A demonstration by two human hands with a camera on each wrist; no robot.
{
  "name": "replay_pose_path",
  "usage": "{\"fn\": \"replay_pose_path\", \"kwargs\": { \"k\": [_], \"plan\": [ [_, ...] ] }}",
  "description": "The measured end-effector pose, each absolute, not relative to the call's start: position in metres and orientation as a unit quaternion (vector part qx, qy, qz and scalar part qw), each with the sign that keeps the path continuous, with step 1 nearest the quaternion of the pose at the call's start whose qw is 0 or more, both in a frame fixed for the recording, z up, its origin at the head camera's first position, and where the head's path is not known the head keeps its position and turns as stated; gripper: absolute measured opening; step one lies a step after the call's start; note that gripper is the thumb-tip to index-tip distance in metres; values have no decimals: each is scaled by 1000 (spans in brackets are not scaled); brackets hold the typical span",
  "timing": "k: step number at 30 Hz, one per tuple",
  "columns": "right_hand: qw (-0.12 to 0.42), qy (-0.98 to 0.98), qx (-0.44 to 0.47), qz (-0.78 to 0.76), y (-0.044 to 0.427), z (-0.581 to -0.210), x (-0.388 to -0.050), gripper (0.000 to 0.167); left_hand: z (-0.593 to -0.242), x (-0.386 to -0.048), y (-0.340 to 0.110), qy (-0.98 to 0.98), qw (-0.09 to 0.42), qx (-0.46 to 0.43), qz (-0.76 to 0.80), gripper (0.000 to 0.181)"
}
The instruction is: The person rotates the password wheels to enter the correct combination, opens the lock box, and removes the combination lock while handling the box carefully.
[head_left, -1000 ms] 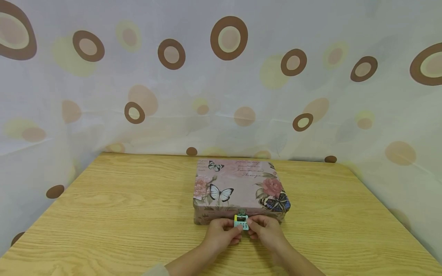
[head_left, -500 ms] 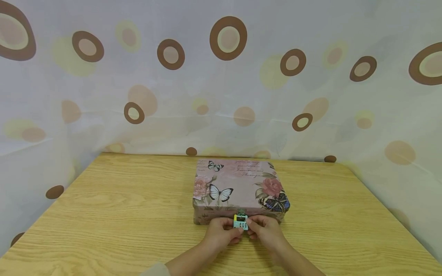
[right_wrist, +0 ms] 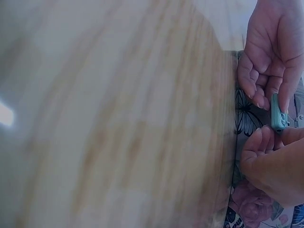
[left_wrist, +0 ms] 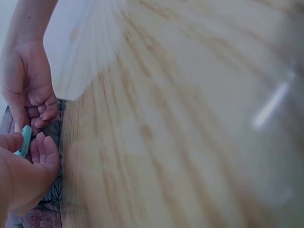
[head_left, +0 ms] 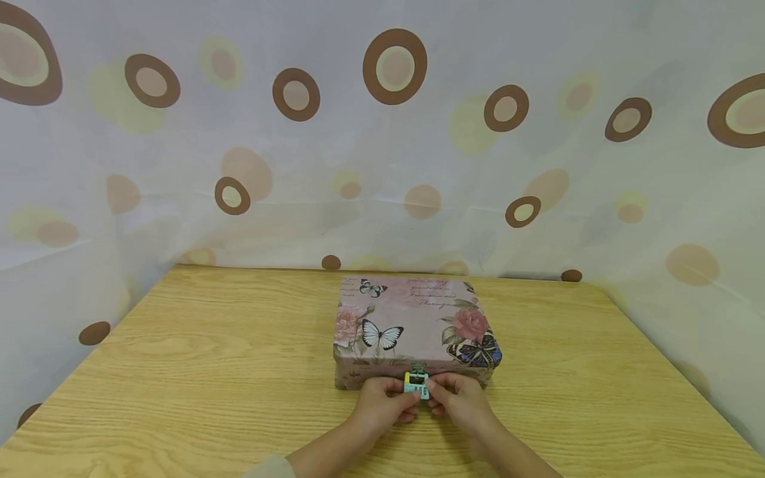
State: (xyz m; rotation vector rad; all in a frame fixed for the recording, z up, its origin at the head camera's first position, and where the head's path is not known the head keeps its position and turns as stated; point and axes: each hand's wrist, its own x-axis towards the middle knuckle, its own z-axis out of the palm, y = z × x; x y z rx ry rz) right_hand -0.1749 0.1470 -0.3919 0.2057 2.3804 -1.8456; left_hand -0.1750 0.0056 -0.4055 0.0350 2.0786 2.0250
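A pink box (head_left: 412, 325) printed with butterflies and roses stands on the table, its lid down. At the middle of its front hangs a small turquoise combination padlock (head_left: 416, 387) with number dials, by a metal clasp (head_left: 418, 366). From the left, my left hand (head_left: 382, 403) pinches the padlock, thumb over its lower front. My right hand (head_left: 459, 398) pinches its right side between thumb and forefinger. In the right wrist view the padlock (right_wrist: 278, 114) sits between both hands' fingertips. Whether the shackle is free cannot be made out.
The wooden table (head_left: 209, 372) stretches out on both sides of the box. Behind it and along the sides hangs a pale curtain (head_left: 335, 153) with brown, peach and yellow circles.
Both hands stay on the padlock in nearly the same place. My left thumb shifts slightly across the padlock's lower front. The box stays put.
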Motion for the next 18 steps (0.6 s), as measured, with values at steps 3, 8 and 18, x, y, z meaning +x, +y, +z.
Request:
{"fn": "replay_pose_path", "kwargs": {
  "k": [3, 8, 18],
  "plan": [
    [60, 786, 68, -611, 147, -392, -175, 19, -406, -175, 6, 715, 119, 9, 689, 16],
    [59, 788, 69, -609, 147, -392, -174, 18, -405, -174, 6, 717, 119, 4, 687, 17],
    [59, 790, 70, -606, 147, -391, -174, 19, -403, -173, 7, 710, 125, -1, 693, 19]
  ]
}}
